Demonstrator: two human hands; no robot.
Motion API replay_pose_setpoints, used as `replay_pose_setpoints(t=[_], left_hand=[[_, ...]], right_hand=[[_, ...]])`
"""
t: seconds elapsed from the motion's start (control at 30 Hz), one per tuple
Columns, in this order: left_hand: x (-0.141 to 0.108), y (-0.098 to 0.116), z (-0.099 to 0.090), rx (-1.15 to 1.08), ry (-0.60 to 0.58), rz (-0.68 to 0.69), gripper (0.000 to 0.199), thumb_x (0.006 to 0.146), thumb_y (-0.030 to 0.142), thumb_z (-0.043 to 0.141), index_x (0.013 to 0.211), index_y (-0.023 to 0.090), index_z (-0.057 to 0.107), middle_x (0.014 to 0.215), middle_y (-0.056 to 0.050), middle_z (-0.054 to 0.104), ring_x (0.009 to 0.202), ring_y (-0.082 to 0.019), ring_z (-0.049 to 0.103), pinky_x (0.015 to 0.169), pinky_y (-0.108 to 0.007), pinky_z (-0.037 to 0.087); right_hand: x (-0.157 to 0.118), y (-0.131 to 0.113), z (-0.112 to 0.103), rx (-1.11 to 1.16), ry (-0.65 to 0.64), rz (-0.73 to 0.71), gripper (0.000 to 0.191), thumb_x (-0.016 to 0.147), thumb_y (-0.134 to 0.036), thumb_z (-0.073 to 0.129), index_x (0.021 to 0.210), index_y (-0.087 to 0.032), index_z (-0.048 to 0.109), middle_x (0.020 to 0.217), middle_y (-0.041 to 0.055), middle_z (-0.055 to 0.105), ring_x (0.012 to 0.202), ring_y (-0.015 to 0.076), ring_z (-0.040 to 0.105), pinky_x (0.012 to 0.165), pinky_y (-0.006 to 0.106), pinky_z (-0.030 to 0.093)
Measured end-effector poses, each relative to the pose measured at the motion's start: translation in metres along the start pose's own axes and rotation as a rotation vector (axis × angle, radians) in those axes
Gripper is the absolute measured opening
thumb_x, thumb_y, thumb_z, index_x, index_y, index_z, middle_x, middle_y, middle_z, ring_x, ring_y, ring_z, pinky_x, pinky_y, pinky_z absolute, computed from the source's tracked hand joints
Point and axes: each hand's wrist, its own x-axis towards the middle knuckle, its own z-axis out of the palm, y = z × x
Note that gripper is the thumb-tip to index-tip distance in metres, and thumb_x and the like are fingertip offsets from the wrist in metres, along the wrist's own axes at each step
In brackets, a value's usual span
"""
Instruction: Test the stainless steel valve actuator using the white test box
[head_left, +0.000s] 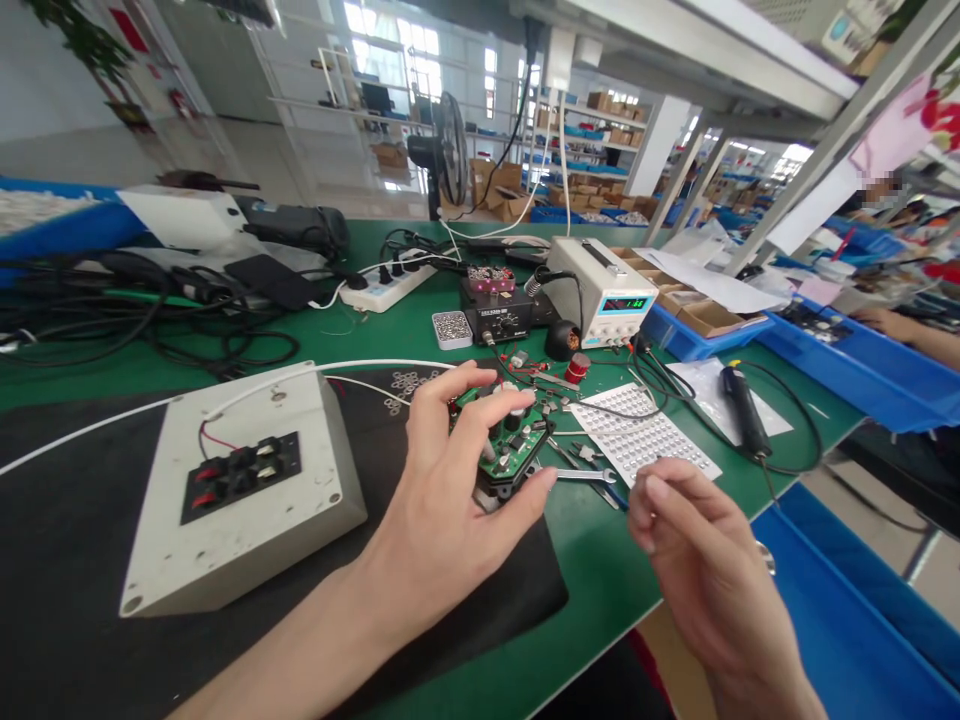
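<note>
Apparently for steadying, the bare left hand (442, 490) arches, fingers spread, around the green, black-edged circuit board (523, 453) beside the silver metal wrench (585, 475); the bare right hand (701, 550) pinches its fingertips together (on what, I cannot tell).

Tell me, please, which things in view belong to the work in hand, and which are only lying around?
Probably in the work:
- green circuit board, at the left hand
- perhaps the wrench beside it

Seemingly only lying around:
- black electric screwdriver
- power strip
- fan

Whether the right hand pinches anything is unclear.
</note>
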Motion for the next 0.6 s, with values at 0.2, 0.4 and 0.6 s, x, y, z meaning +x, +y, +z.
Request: replay_pose_setpoints(t=[0.2,0.4,0.6], left_hand=[[-0.002,0.0,0.004,-0.089,0.073,0.039,0.035,0.091,0.02,0.083,0.123,0.028,0.07,0.146,-0.008,0.046,0.15,-0.028,0.042,0.132,-0.052,0.034],[-0.005,-0.008,0.011,-0.179,0.15,0.073,0.028,0.089,0.011,0.084,0.11,0.027,0.077,0.142,-0.006,0.05,0.153,-0.032,0.042,0.131,-0.059,0.036],[-0.007,-0.008,0.013,-0.203,0.181,0.106,0.027,0.089,0.008,0.082,0.107,0.028,0.079,0.138,-0.005,0.054,0.151,-0.033,0.044,0.128,-0.06,0.04]], right_hand=[[0.007,0.005,0.054,0.527,-0.244,0.379,0.017,0.088,-0.016,0.086,0.096,-0.013,0.071,0.082,-0.0021,0.051,0.064,0.004,0.045,0.048,0.014,0.036],[0.01,0.011,0.066,0.811,-0.205,0.639,0.025,0.085,-0.006,0.087,0.094,-0.01,0.063,0.073,-0.0067,0.045,0.055,0.0008,0.037,0.044,0.014,0.024],[0.004,0.009,0.068,0.951,-0.226,0.814,0.031,0.088,-0.007,0.085,0.09,-0.014,0.055,0.068,-0.0099,0.033,0.051,0.0013,0.028,0.045,0.016,0.017]])
